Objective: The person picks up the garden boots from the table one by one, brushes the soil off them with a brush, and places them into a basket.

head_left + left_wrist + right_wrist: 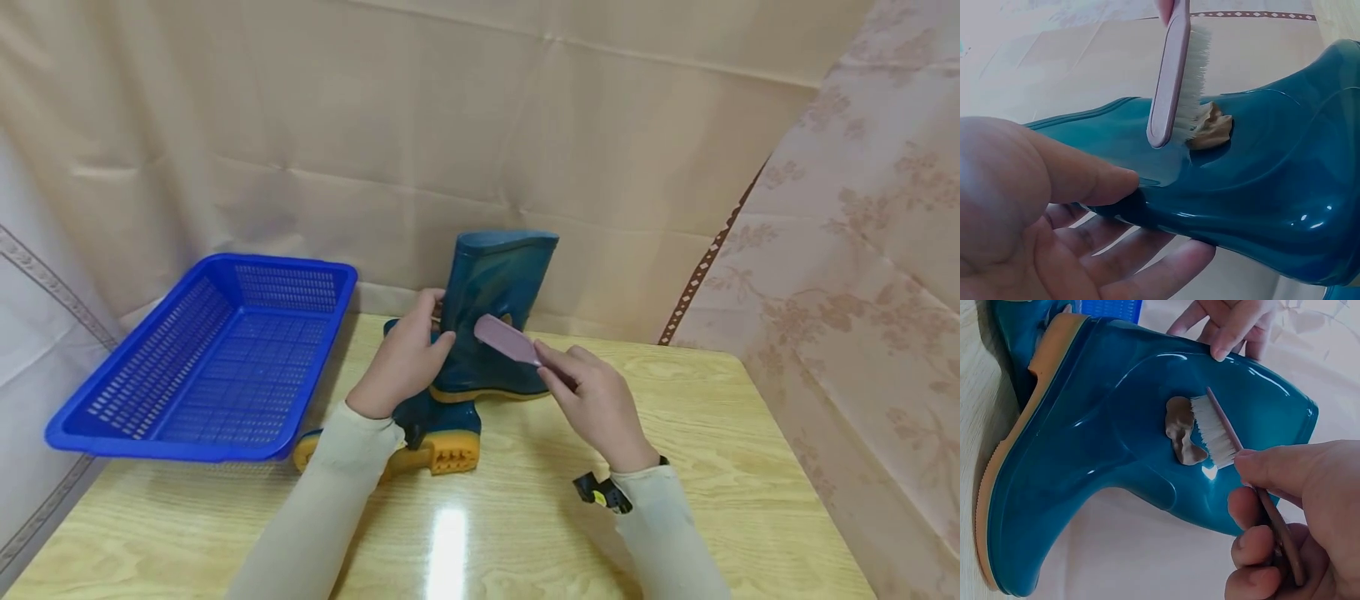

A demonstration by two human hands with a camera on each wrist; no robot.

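Note:
A teal rain boot (495,275) with a yellow sole stands upright on the table. My left hand (408,354) holds its shaft from the left, thumb on the near side and fingers behind, as the left wrist view shows. My right hand (596,404) grips the handle of a pinkish-purple brush (506,340) with white bristles. Those bristles touch or nearly touch a brown, mud-like lump (1182,431) stuck on the boot's side. A second teal boot (453,450) lies on its side beneath my left forearm, its yellow sole facing me and partly covered.
To the left sits a blue plastic basket (198,454) with slotted walls, and nothing shows inside it. The wood-patterned table (712,467) stretches out to the right. Beige cloth (480,125) hangs behind the boot, and flowered cloth (885,292) borders the right side.

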